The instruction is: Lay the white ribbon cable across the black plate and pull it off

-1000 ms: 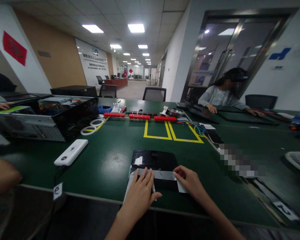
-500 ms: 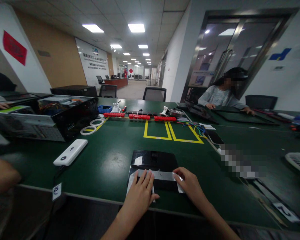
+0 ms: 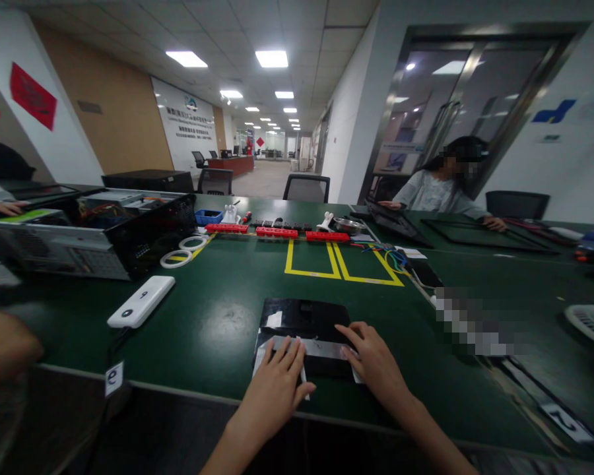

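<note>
A glossy black plastic panel (image 3: 324,316) lies on the green tabletop in front of me. Across it runs a flat silver strip (image 3: 319,347); whether it is tape or metal I cannot tell. My left hand (image 3: 277,382) lies flat with fingers out over the strip's left end and a white sheet (image 3: 305,377), which it mostly covers. At the strip's right end, my right hand (image 3: 373,359) rests with its thumb on the strip and its index finger stretched forward onto the panel, fingers apart. A white label-like patch (image 3: 274,319) shows on the panel's upper left.
An opened computer case (image 3: 148,231) stands at left, near a white power bank (image 3: 142,302) with a cable. Beyond lie white rings (image 3: 175,258), red strips (image 3: 276,232), yellow tape outlines (image 3: 313,272) and a phone (image 3: 426,273). A co-worker (image 3: 438,185) sits at far right.
My right hand's index finger has moved forward from the strip's edge onto the black panel. My left hand stays in place. The co-worker's hand has shifted left to a dark panel.
</note>
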Tool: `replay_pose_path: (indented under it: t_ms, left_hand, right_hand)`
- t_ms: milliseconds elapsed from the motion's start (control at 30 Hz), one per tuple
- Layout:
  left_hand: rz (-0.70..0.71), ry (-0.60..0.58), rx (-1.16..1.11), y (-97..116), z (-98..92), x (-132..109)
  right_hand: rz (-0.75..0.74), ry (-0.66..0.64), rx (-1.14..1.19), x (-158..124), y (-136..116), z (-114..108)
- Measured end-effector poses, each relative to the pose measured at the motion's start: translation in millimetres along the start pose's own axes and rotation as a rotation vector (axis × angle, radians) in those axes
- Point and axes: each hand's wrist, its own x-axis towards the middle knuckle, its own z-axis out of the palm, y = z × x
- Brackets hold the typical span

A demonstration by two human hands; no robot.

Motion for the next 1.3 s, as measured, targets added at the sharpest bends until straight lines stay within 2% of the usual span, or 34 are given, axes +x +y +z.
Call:
replay_pose_path:
  t_ms: [133,233,367,467,600,767,1133,1300]
  left_hand:
    - [-0.028,0.027,-0.109,-22,-17.7,-6]
    - [-0.19,0.106,-0.132,-55,-28.2,-19]
    - [-0.376,0.241,-0.067,-103,-20.6,-41]
    - [-0.415,0.278,-0.038,-122,-9.3,-52]
    - [-0.414,0.273,-0.035,-124,-4.6,-54]
    - [-0.417,0.266,-0.025,-123,-5.9,-54]
    - [-0.414,0.289,-0.014,-125,-2.8,-56]
    - [-0.419,0.286,-0.015,-125,-1.7,-56]
  right_hand:
    - [-0.117,-0.075,-0.067,11,-6,-7]
    - [-0.214,-0.192,-0.034,18,-15,-8]
    - [-0.314,-0.349,0.035,22,-25,-6]
    - [-0.293,-0.421,0.049,22,-26,-6]
    - [-0.261,-0.465,0.056,20,-16,-11]
    - [-0.199,-0.483,0.056,10,10,-21]
    - [0.038,-0.453,0.069,-41,113,-49]
    - [0.122,-0.439,0.077,-60,142,-64]
